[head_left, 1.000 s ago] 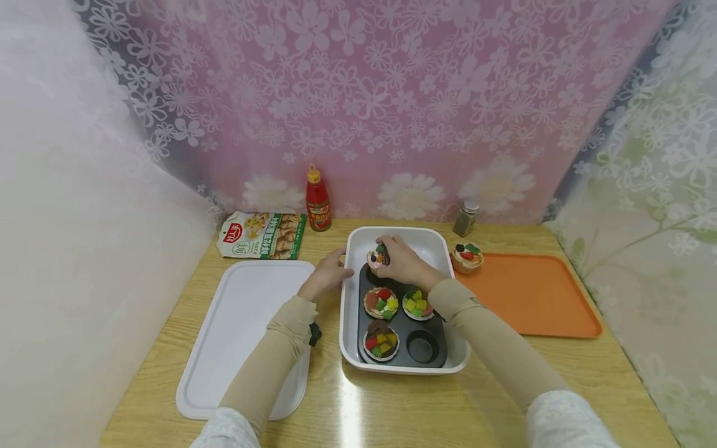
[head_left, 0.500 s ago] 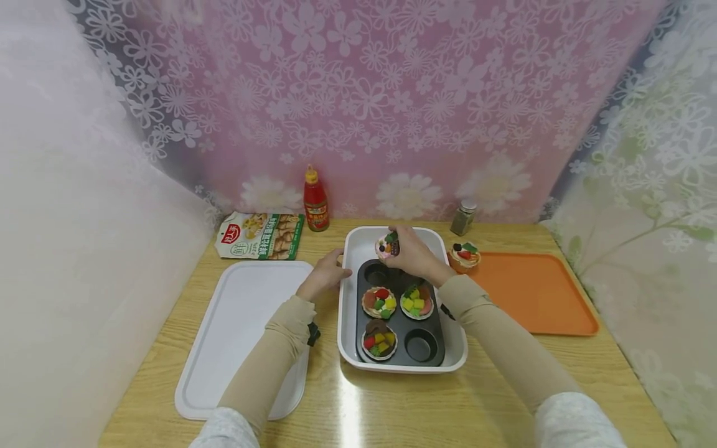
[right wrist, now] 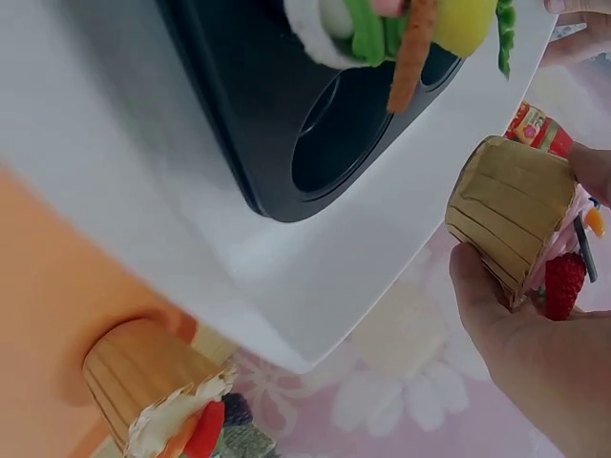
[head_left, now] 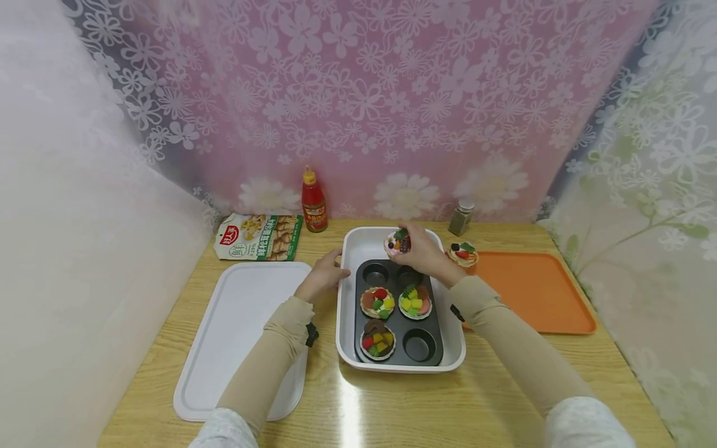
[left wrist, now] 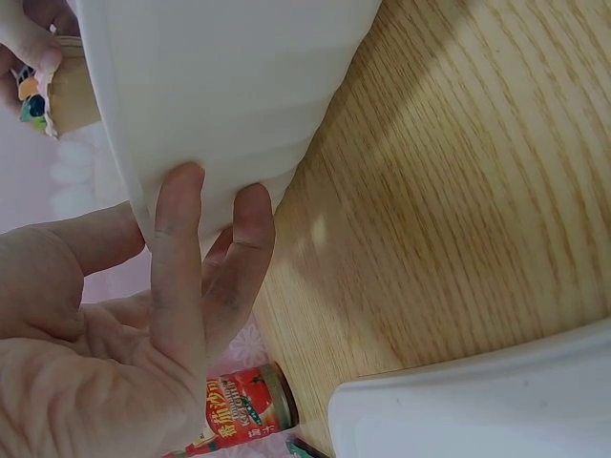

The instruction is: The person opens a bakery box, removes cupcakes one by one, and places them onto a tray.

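Note:
My right hand (head_left: 417, 249) holds a pink-frosted cupcake (head_left: 397, 242) in a brown paper case (right wrist: 506, 229) above the far end of the white dish (head_left: 347, 292). Inside the dish lies a black muffin tin (head_left: 398, 323) with three topped cupcakes (head_left: 378, 302) and three hollow cups. My left hand (head_left: 325, 274) rests with straight fingers (left wrist: 205, 258) against the dish's outer left wall (left wrist: 220, 105). A further cupcake (head_left: 462, 253) stands on the orange tray (head_left: 532, 292), near its far-left corner (right wrist: 158, 391).
A white tray (head_left: 235, 336) lies to the left of the dish. At the back stand a red sauce bottle (head_left: 313, 202), a snack packet (head_left: 259, 236) and a small spice jar (head_left: 461, 217). Floral curtains close in the wooden table (head_left: 392, 404) on three sides.
My right hand has lifted the pink cupcake out of the tin's far-left cup and carried it up and to the right. The left hand has stayed on the dish.

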The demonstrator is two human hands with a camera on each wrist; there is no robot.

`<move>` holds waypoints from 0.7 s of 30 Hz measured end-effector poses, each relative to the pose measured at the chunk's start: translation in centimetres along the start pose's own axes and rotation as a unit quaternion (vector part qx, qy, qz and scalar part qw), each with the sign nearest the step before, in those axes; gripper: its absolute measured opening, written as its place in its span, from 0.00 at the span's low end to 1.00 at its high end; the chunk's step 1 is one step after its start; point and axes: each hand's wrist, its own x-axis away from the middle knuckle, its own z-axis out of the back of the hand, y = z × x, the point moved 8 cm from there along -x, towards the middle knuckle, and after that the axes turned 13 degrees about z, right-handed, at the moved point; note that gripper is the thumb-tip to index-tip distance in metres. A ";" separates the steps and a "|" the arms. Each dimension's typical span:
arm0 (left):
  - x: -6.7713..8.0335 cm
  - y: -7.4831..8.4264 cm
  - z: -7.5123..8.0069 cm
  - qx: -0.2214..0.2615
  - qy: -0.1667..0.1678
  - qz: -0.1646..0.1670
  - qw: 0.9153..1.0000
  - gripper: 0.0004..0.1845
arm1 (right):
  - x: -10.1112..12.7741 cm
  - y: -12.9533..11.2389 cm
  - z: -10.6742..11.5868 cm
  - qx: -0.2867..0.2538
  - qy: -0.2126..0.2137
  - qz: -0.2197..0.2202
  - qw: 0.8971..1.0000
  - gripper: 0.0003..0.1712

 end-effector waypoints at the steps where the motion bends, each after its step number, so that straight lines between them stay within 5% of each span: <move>1: 0.0 0.0 0.0 0.001 0.000 0.001 1.000 0.35 | 0.1 0.1 0.1 -0.004 0.002 -0.002 1.000 0.51; 14: -0.1 0.0 -0.1 -0.003 -0.001 0.006 1.000 0.35 | 2.0 1.8 1.7 -0.050 0.014 -0.046 0.998 0.53; 21: 0.1 -0.1 0.0 0.002 -0.001 0.008 1.000 0.35 | 2.6 2.0 3.0 -0.044 0.049 -0.029 0.997 0.50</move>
